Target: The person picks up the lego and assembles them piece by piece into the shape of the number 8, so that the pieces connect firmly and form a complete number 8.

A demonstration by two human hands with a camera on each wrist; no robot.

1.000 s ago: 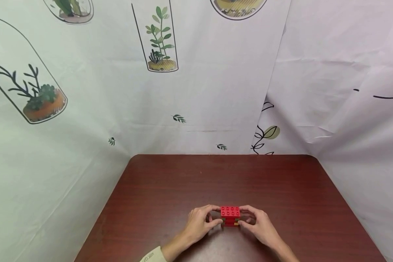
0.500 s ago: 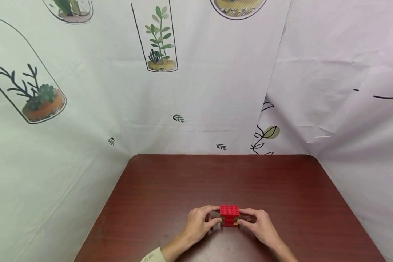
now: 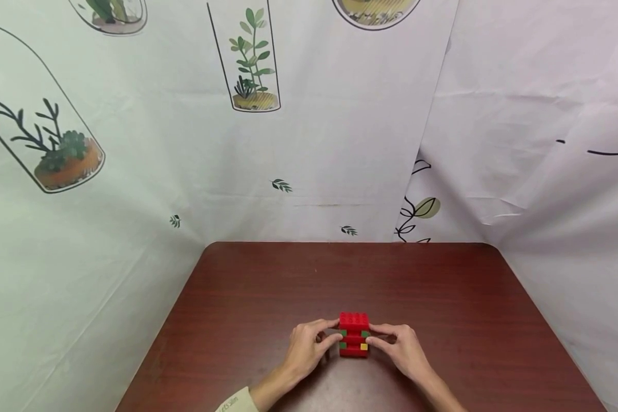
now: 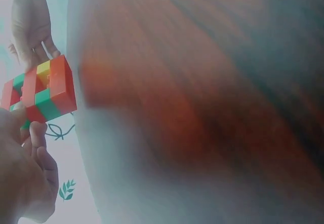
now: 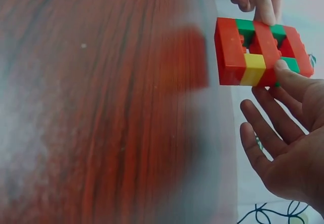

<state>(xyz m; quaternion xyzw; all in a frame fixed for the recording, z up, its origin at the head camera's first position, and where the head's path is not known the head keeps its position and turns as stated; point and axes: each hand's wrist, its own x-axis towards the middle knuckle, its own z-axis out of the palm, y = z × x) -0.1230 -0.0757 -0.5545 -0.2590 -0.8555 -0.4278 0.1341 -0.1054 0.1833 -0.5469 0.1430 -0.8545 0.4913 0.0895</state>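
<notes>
A stack of toy building bricks (image 3: 354,323) stands between the two hands in the head view. It has three red layers, with small green bricks and one yellow brick (image 5: 253,70) between them, and studs on top. From the left side, my left hand (image 3: 305,349) pinches it with thumb and fingers at the upper layers. Opposite, my right hand (image 3: 404,350) pinches the other side, thumb near the middle red layer. In the right wrist view the stack (image 5: 266,46) shows gaps between its small bricks, and the lower fingers of my right hand (image 5: 298,148) are spread loosely.
A dark reddish-brown table (image 3: 268,286) lies under the hands and reflects the bricks. White fabric (image 3: 340,143) printed with plants hangs behind it and along both sides.
The brick stack has shifted slightly left and away from the person, and tipped back so more of its front layers shows. Both hands moved with it, keeping their hold.
</notes>
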